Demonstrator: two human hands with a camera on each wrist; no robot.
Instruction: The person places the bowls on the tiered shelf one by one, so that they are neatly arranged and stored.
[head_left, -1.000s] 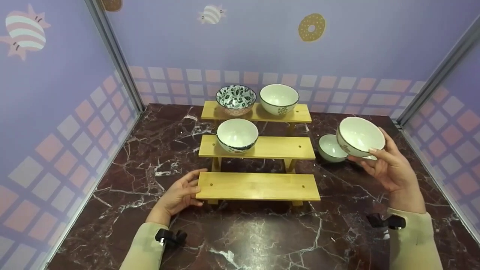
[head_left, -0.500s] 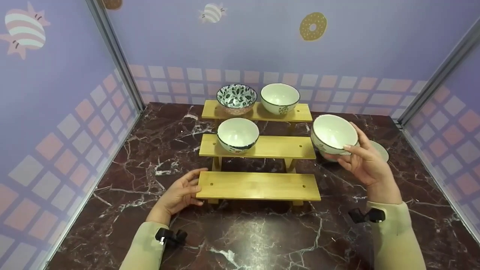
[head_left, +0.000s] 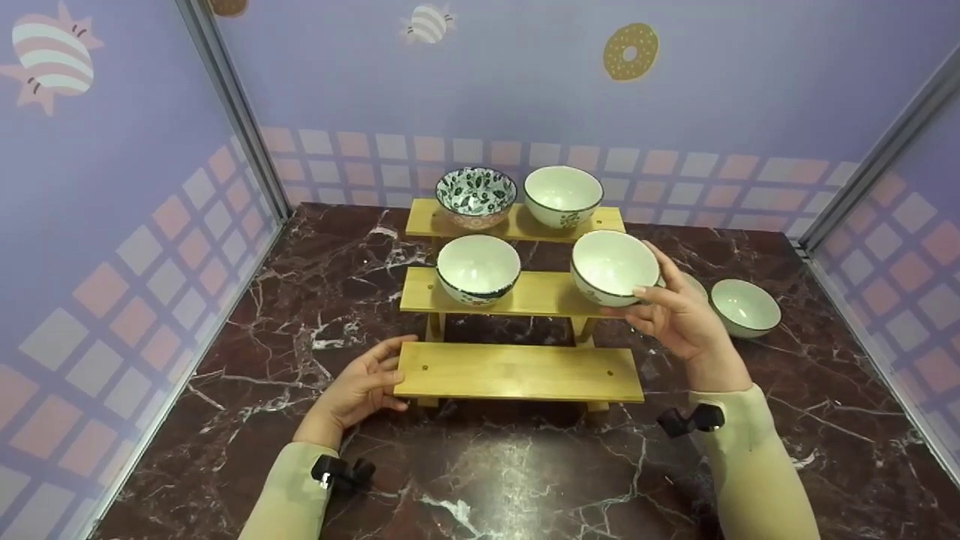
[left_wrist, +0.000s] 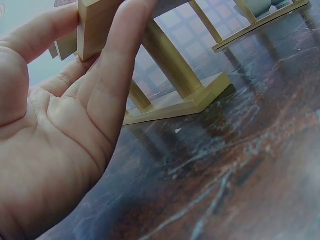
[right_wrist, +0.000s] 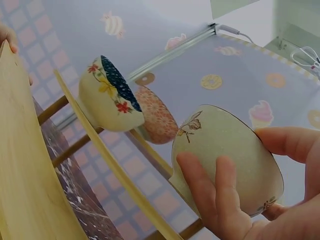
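My right hand [head_left: 686,322] pinches a cream bowl [head_left: 615,266] by its dark rim, fingers under its side. The bowl is at the right end of the middle shelf [head_left: 544,292]; whether its foot touches the board cannot be told. Brown leaf sprigs show on this bowl's outside [right_wrist: 220,155] in the right wrist view. My left hand [head_left: 360,390] grips the left end of the bottom shelf [head_left: 517,371] of the wooden stepped rack, thumb on top. A bowl with a dark blue band and red flowers [head_left: 478,270] stands on the middle shelf's left.
The top shelf bears a leaf-patterned bowl [head_left: 476,196] and a white bowl [head_left: 563,196]. On the marble table [head_left: 480,465], right of the rack, sit a pale green bowl [head_left: 745,307] and another bowl [head_left: 695,285], mostly hidden behind my right hand. Patterned panels [head_left: 510,82] enclose the table.
My right hand has carried the cream bowl leftward from beside the rack to the middle shelf's right end. My left hand keeps its grip on the bottom shelf.
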